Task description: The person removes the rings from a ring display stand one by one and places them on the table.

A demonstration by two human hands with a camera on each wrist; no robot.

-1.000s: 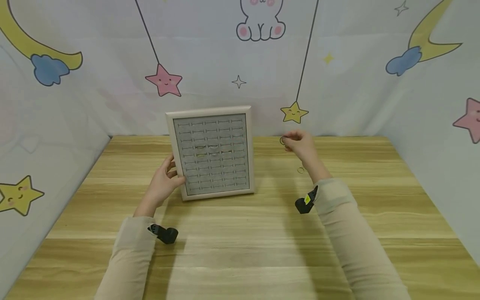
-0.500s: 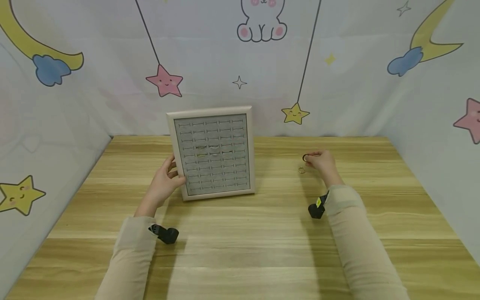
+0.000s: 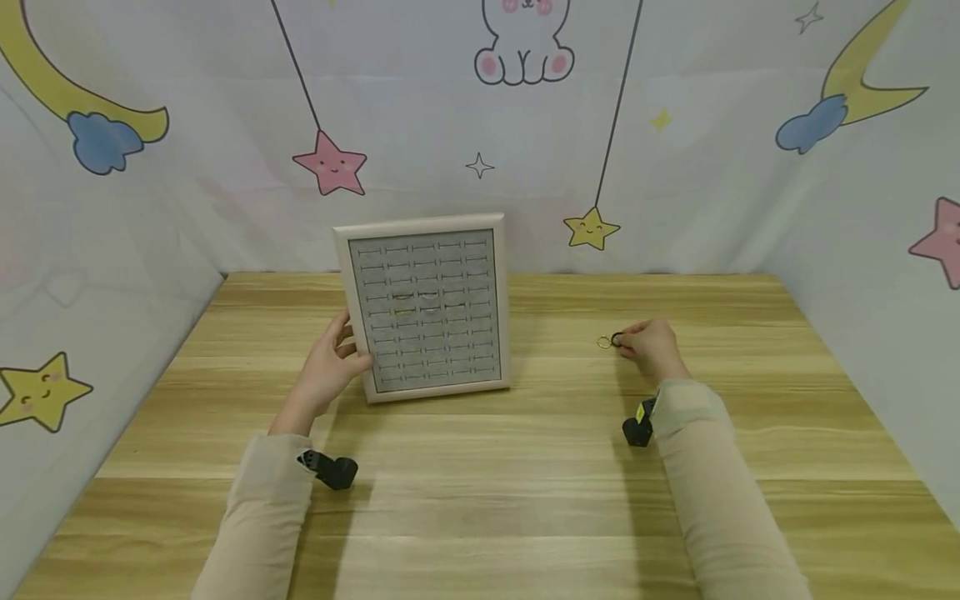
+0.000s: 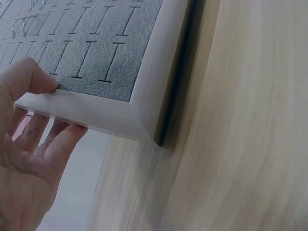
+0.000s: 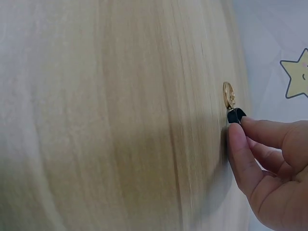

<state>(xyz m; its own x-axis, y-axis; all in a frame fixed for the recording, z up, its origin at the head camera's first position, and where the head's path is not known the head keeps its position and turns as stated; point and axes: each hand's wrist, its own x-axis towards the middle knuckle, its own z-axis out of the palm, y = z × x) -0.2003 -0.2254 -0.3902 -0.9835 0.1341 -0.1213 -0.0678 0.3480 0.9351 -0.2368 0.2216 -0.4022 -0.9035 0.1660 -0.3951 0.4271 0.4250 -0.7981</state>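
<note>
I have the left hand [image 3: 324,371] on a pale rectangular wooden frame [image 3: 442,391], gripping the lower part of its left side; the thumb lies over the front, its tip at the edge of the grey felt panel [image 3: 437,341], while the other fingers reach behind the rim, so that grip is closed to the thickness of the frame; the frame stands on edge on a wood-grained table [image 3: 480,517]. Rows of short dark slits cross the felt; a small group of thin metallic rings [image 3: 430,309] sits in the slits near the middle, too small in my head view for their shapes to read.

Over on my right, the right hand [image 3: 654,346] pinches a glossy black ring [image 5: 235,116] between thumb and forefinger, the tips nearly together with only the band between them; the black ring is low by the tabletop, just beside an openwork gold ring [image 5: 225,96]; I cannot tell whether the two touch; both are well apart from the frame.

I see beige sleeves [image 3: 262,500] on both forearms, with a black camera [image 3: 335,472] at each wrist; behind the table hangs white cloth [image 3: 420,83] printed with a pink star [image 3: 330,162] and a smaller yellow star [image 3: 592,227].
</note>
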